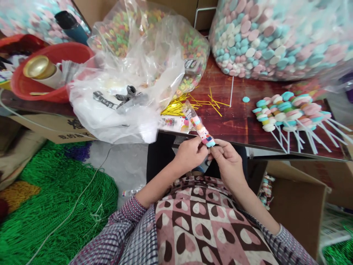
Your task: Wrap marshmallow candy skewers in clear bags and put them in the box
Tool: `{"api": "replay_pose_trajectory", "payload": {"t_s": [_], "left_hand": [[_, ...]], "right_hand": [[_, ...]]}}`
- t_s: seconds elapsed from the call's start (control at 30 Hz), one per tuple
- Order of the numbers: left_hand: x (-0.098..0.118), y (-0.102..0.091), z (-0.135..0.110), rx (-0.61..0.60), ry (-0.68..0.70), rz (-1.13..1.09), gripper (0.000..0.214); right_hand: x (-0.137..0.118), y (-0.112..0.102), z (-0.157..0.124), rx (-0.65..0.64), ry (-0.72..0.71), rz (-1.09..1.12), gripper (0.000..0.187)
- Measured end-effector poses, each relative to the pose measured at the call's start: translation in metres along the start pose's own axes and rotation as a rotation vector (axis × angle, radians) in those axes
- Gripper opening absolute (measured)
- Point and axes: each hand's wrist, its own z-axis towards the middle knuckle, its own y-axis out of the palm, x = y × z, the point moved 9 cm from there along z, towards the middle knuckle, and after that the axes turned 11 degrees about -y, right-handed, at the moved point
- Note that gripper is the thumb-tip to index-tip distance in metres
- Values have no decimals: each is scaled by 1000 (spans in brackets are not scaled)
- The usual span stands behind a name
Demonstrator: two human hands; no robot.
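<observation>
Between my hands is a candy skewer in a clear printed wrapper [200,127], tilted with its far end over the table edge. Pink, white, orange and blue candies show through the film. My left hand [191,152] is closed around its lower left side. The fingers of my right hand [226,159] pinch at its near end, where the stick and wrapper bottom are hidden. Just beyond lie gold twist ties [178,105] and a stack of printed wrappers [175,122]. Several unwrapped candy skewers [292,110] are piled on the right, white sticks toward me.
Large clear bags hold pastel candies [264,40] and ring candies [132,25]. A crumpled plastic bag [121,106] hangs over the table edge near a red basin [24,81]. Below are green strands [60,206] and an open cardboard box [295,198] with wrapped skewers inside.
</observation>
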Motion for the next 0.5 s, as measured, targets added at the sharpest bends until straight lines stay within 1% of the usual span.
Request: {"api": "replay_pose_trajectory", "payload": {"t_s": [0.07, 0.17, 0.27, 0.37, 0.43, 0.5], "left_hand": [[-4, -5, 4, -52, -44, -235, 12], [-19, -14, 13, -58, -173, -715, 27], [-25, -10, 18, -105, -257, -1097, 38], [-23, -1, 19, -124, -271, -1338, 33], [-21, 5, 18, -116, -274, -1424, 24], [-18, 10, 17, -110, -278, -1457, 18]], "right_hand": [[-2, -3, 0, 17, -11, -5, 24], [-5, -1, -2, -8, -9, 3, 24], [-5, 2, -4, -42, 8, 2, 24], [-1, 4, -4, -81, 25, -54, 28], [2, 5, -4, -131, 22, -148, 30], [6, 4, -2, -176, 19, -268, 30]]}}
